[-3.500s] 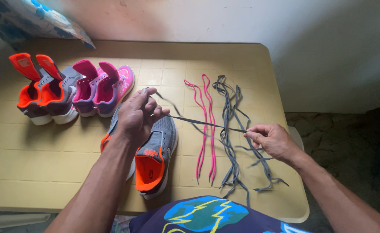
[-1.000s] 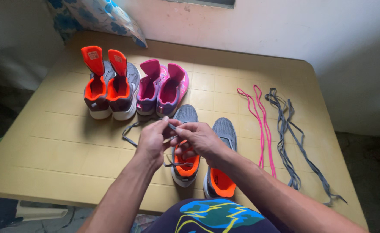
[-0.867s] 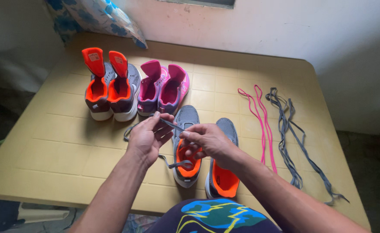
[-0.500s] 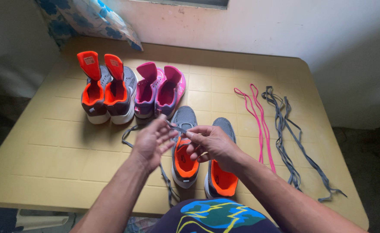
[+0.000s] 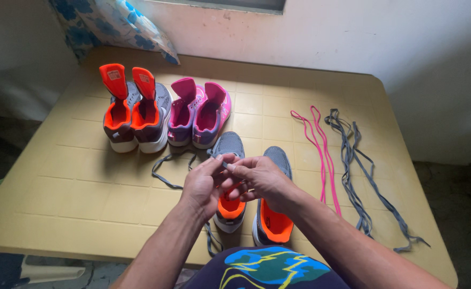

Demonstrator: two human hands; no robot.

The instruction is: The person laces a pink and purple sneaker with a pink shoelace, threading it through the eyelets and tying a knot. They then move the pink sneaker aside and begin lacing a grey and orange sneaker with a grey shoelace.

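Here both hands meet over the nearer pair of grey running shoes with orange lining, and between them they pinch one grey shoelace (image 5: 167,172). The left hand (image 5: 206,184) and the right hand (image 5: 259,179) have their fingers closed narrowly on the lace just above the left shoe of the pair (image 5: 229,176), fingertips almost touching, which looks like a grip chosen to steer the lace end with precision. The lace's slack loops out to the left across the yellow tiled surface (image 5: 70,187), and another length trails down towards the near edge below the left wrist.

The right shoe of the pair (image 5: 272,200) stands just beside it, toe pointing away, heel opening towards the person, so the eyelets would face upward and be within easy reach. Behind them, a second grey-and-orange pair (image 5: 134,115) and a pink-and-purple pair (image 5: 199,112) stand side by side with tongues pulled up, none showing laces. To the right, well apart from the shoes, a pink pair of laces (image 5: 321,155) and loose grey laces (image 5: 361,171) lie stretched out lengthwise, sorted by colour.

The hands cover the throat of the left shoe, so whether the lace is already threaded through any eyelet cannot be told, nor can its tip be seen. A blue-flowered cushion (image 5: 134,24) is cut off at the top edge.
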